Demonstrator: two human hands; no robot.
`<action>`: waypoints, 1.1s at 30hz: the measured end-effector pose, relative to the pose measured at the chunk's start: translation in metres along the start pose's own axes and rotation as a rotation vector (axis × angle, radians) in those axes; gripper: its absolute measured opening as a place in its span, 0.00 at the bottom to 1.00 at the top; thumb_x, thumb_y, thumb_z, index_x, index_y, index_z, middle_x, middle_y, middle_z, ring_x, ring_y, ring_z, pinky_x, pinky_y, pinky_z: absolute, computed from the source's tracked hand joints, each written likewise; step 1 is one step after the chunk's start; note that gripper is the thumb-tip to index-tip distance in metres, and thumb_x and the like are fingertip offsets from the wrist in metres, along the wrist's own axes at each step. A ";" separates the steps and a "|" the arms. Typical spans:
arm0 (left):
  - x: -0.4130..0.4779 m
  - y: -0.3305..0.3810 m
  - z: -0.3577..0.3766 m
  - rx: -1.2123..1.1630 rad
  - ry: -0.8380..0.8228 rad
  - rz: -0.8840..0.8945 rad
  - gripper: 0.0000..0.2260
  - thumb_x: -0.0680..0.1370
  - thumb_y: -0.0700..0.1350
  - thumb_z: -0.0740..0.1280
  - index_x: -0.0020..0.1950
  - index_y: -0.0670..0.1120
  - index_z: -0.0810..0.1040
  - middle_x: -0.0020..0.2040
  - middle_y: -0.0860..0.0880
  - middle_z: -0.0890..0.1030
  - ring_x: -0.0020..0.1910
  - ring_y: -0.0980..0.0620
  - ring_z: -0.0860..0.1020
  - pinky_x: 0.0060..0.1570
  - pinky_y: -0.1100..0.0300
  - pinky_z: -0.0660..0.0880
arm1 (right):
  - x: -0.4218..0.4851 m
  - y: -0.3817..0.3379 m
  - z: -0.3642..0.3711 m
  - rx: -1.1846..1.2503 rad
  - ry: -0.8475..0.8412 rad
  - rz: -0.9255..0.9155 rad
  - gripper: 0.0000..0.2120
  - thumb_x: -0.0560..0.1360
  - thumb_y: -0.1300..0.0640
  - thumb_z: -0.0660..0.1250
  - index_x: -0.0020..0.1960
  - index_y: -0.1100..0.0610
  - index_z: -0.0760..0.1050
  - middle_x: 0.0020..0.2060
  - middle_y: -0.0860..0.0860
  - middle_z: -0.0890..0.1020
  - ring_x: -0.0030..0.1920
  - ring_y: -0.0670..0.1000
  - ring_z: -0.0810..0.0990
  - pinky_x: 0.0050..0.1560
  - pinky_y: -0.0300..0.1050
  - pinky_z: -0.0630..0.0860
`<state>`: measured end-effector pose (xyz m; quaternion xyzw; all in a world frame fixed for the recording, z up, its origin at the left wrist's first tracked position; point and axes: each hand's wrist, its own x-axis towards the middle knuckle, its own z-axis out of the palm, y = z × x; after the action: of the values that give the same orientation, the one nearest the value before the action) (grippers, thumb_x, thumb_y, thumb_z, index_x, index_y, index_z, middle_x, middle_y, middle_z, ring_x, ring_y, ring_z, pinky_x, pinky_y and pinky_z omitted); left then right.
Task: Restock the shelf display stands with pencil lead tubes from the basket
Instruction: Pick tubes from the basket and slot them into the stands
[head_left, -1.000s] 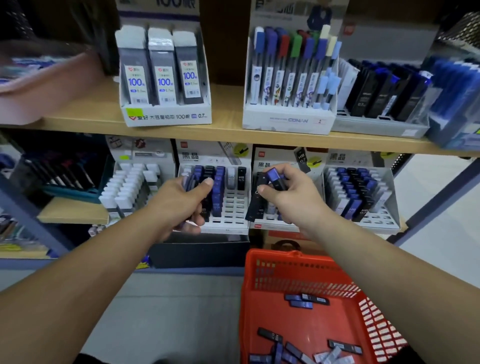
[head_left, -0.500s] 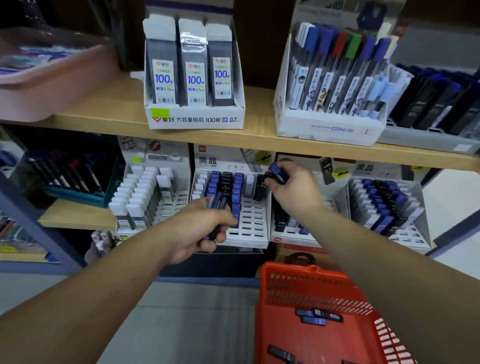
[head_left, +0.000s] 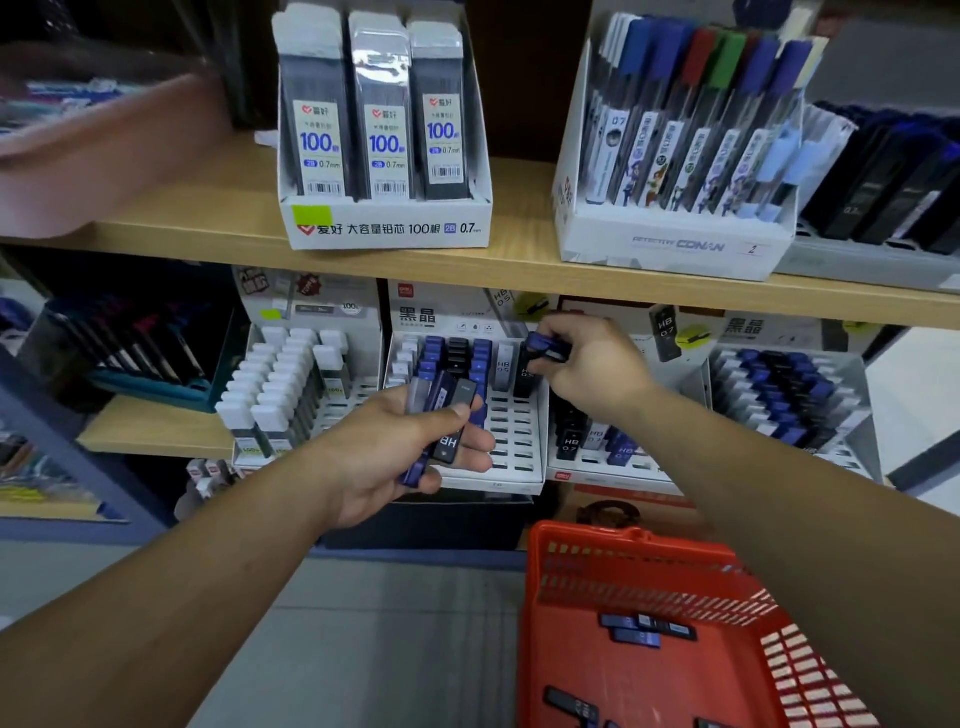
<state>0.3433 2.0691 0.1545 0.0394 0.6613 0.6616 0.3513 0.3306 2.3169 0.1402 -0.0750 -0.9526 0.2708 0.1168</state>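
From where I stand, the lower shelf (head_left: 156, 431) carries a row of white slotted stands, and the orange basket (head_left: 649, 551) sits near and right, below them, with loose tubes (head_left: 644, 626) lying flat on its floor. The work is mid-restock at the middle stand (head_left: 514, 431): its left columns are full of upright blue and black tubes, while its near rows and right side show open slots. The left hand (head_left: 374, 462) hovers in front of that stand, thumb clamped over a small fan of tubes (head_left: 447, 415), their long axes running near to far with the far ends tipped up toward the stand. The right hand (head_left: 592, 369) is at the stand's far right corner, fingertips pinching one blue tube (head_left: 545, 347). This tube lies almost level, long axis left to right, its left end a little higher and pointing over the filled columns. I judge it must be turned upright, end down, and lined up squarely with a free slot, since the openings look narrow.
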 end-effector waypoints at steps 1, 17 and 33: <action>0.000 0.000 0.001 -0.013 -0.001 0.000 0.12 0.85 0.44 0.65 0.68 0.44 0.74 0.53 0.41 0.87 0.54 0.45 0.87 0.31 0.61 0.68 | -0.001 0.002 -0.001 -0.018 0.001 -0.001 0.14 0.74 0.53 0.76 0.39 0.40 0.73 0.38 0.43 0.81 0.44 0.51 0.81 0.45 0.44 0.78; 0.001 0.009 0.010 -0.055 -0.015 0.058 0.14 0.82 0.31 0.65 0.66 0.42 0.77 0.58 0.41 0.85 0.52 0.42 0.87 0.29 0.64 0.77 | -0.025 -0.021 -0.022 0.266 -0.056 0.057 0.07 0.80 0.50 0.70 0.49 0.53 0.81 0.38 0.52 0.83 0.36 0.47 0.78 0.40 0.43 0.76; 0.006 0.021 0.062 -0.068 0.023 0.075 0.12 0.84 0.45 0.66 0.62 0.39 0.80 0.44 0.42 0.84 0.34 0.52 0.78 0.26 0.62 0.65 | -0.104 -0.005 -0.057 0.745 -0.403 0.346 0.04 0.79 0.62 0.72 0.54 0.61 0.79 0.26 0.50 0.66 0.23 0.47 0.59 0.23 0.40 0.55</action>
<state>0.3624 2.1277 0.1784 0.0445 0.6407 0.6967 0.3197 0.4456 2.3201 0.1710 -0.1317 -0.7673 0.6198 -0.0990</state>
